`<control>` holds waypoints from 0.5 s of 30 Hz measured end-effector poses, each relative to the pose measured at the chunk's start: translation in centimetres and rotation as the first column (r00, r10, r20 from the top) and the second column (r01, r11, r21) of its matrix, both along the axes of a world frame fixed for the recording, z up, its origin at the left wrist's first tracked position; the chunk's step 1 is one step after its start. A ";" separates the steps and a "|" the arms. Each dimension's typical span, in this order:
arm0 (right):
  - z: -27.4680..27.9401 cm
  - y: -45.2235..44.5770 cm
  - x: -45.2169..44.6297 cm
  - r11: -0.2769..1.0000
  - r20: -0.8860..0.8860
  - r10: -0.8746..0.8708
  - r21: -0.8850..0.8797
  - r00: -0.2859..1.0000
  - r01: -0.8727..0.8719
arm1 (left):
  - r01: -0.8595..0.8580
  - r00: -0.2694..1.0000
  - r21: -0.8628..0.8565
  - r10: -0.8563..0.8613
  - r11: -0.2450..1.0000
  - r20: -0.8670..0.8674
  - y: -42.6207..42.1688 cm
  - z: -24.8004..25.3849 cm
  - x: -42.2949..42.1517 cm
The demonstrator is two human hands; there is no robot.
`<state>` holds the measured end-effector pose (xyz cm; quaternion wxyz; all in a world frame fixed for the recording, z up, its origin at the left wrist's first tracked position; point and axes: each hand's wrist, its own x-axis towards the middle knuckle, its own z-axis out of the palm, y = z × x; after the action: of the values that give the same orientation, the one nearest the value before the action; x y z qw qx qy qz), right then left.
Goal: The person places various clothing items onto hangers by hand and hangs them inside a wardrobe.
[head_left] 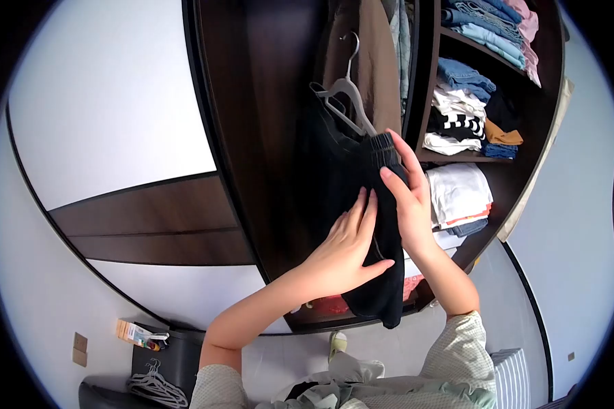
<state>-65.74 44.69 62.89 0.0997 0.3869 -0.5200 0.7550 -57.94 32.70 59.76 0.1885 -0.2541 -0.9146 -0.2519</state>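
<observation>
Garment (pixel 387 232) under flat, spread left hand (pixel 343 247); right hand (pixel 414 204) pinches its waistband (pixel 381 150) beside hanger (pixel 348 86).

Dark-brown wardrobe (pixel 269 116), open, shelves (pixel 467 158) along its right edge. White door panel (pixel 116 109) with brown band (pixel 143 213) beyond its left edge. Pale grey floor (pixel 280 361) past bottom edge. Bluish-grey wall (pixel 587 286) right, light wall (pixel 34 273) left with small plate (pixel 80 347). Black furniture (pixel 184 351) lower left. Room brightly lit.
</observation>
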 end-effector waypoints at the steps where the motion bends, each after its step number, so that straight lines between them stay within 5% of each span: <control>1: 0.7 -0.9 -0.6 0.999 -0.022 0.037 -0.040 0.999 -0.037 | -0.040 0.998 -0.049 0.038 0.998 -0.045 -0.2 0.2 -0.8; 15: 12.1 -7.9 -13.4 0.969 -0.206 -0.052 -0.246 0.977 -0.001 | -0.298 0.839 -0.052 0.236 0.953 -0.490 -4.7 10.1 -14.0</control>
<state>-79.17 36.78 75.01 0.2108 0.4425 -0.4145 0.7668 -71.94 27.97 69.87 0.4252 -0.1896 -0.8800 -0.0940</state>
